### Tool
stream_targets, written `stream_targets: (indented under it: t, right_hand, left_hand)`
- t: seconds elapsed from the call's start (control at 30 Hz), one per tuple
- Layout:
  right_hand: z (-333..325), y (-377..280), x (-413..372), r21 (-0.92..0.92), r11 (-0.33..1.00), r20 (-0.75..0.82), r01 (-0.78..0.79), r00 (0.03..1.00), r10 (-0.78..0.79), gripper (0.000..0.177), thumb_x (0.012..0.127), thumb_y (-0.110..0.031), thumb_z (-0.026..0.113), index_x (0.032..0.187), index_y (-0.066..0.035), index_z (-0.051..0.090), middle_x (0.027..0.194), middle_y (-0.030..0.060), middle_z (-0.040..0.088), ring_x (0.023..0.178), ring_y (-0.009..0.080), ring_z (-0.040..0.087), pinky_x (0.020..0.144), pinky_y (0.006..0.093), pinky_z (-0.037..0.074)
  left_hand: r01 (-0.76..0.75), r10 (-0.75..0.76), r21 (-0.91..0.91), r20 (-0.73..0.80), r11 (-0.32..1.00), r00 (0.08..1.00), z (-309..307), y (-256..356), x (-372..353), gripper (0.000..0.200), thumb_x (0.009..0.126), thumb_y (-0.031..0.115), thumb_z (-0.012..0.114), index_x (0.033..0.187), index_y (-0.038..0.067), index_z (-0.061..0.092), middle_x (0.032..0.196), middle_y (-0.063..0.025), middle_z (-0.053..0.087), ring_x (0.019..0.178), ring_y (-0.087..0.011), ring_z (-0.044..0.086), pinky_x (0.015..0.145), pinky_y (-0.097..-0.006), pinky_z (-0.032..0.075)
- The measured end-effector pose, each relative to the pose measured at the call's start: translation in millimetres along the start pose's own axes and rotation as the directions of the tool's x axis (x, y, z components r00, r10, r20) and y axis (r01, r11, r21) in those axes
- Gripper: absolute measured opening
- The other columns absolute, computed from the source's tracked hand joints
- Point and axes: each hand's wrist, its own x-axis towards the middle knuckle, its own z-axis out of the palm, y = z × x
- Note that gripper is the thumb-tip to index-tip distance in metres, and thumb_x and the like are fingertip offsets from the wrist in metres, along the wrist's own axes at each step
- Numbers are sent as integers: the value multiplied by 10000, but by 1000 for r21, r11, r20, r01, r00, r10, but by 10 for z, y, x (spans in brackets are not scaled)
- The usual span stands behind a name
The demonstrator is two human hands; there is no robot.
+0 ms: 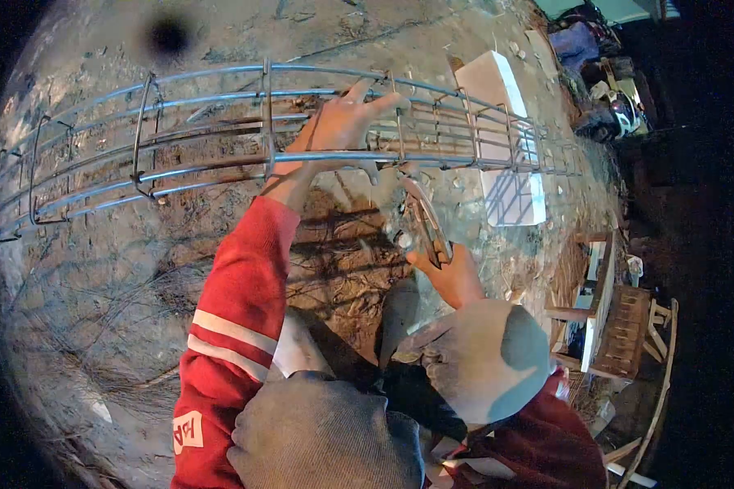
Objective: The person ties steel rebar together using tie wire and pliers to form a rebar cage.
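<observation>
A long rebar cage of steel rods with square stirrups stretches across the view in front of me. My left hand reaches into the cage, fingers spread beside a stirrup, while the near rod crosses in front of the wrist. My right hand is closed around the handles of a pair of pincers. Their jaws point up at the joint where that stirrup meets the near rod. Both knees are bent below the cage.
Under the cage's right part lies a white block on the bare dirt ground. Thin wires are scattered at the left. Wooden frames stand at the lower right, and a motorcycle is at the upper right.
</observation>
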Motion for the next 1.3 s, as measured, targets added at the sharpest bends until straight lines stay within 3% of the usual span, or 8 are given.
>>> stream_targets:
  t: [0.23, 0.33, 0.43, 0.87, 0.93, 1.0, 1.17, 1.3]
  right_hand:
    - [36, 374, 230, 507, 826, 381, -248, 924, 44, 433, 817, -374, 769, 889, -60, 480, 728, 30, 547, 596, 129, 471, 510, 299, 385]
    - [-14, 634, 392, 526, 687, 735, -502, 674, -70, 359, 887, -396, 665, 785, -97, 496, 673, 17, 561, 505, 126, 432, 439, 295, 340]
    - [84, 975, 541, 414, 501, 766, -760, -6, -642, 456, 793, -381, 756, 970, -13, 555, 606, 56, 506, 441, 118, 465, 370, 287, 360]
    - [-755, 1087, 309, 866, 492, 429, -88, 634, -643, 591, 870, -338, 689, 1296, -10, 443, 1047, 124, 602, 957, 193, 603, 795, 298, 504]
    - [-885, 1823, 621, 591, 807, 474, -8, 813, -338, 556, 882, -311, 681, 1299, -12, 466, 1169, 138, 578, 1084, 218, 566, 916, 350, 469]
    - [-1238, 1658, 853, 512, 795, -69, 326, 938, -340, 531, 874, -323, 682, 1288, -31, 524, 1186, 88, 588, 1111, 205, 551, 930, 352, 439]
    - [-1612, 1276, 1651, -487, 662, -436, 570, 498, -750, 405, 921, -148, 604, 1318, -105, 539, 1142, 147, 583, 1164, 272, 535, 960, 408, 439]
    - [-1565, 1353, 1921, -424, 674, -407, 605, 538, -739, 345, 901, -6, 570, 1245, -27, 574, 1128, 179, 584, 1117, 332, 552, 986, 397, 430]
  left_hand:
    - [-31, 31, -28, 5, 999, 999, -82, 87, 12, 662, 654, 38, 671, 1281, 194, 529, 1275, -219, 505, 1129, -418, 558, 929, -437, 478]
    - [-9, 10, -26, 33, 1000, 999, -92, 66, 29, 711, 606, 74, 719, 1282, 190, 533, 1286, -218, 499, 1156, -423, 542, 959, -436, 460]
    - [113, -111, -2, 149, 994, 983, -94, 129, 28, 698, 685, 44, 701, 1335, 216, 514, 1253, -221, 499, 1160, -423, 529, 942, -431, 473]
    - [113, -133, 365, 31, 924, 991, -186, 858, -1441, 380, 753, 87, 701, 1126, 69, 631, 1349, -184, 477, 1253, -368, 452, 1029, -428, 403]
    - [241, -239, 366, -51, 899, 970, -196, 790, -1855, 376, 751, 28, 677, 1121, 72, 629, 1248, -178, 553, 1187, -384, 509, 982, -451, 432]
    - [331, -334, 427, -69, 842, 940, -264, 774, -2105, 372, 750, 3, 659, 1114, 70, 618, 1198, -168, 571, 1146, -384, 528, 951, -446, 446]
    - [495, -551, 476, -24, 727, 834, -349, 685, -2315, 431, 788, 64, 646, 1210, 76, 560, 1274, -187, 521, 1150, -417, 506, 956, -474, 441]
    - [370, -471, 610, 5, 701, 882, -255, 383, -2513, 434, 813, 120, 658, 1236, 118, 560, 1306, -170, 507, 1125, -407, 524, 963, -483, 435]
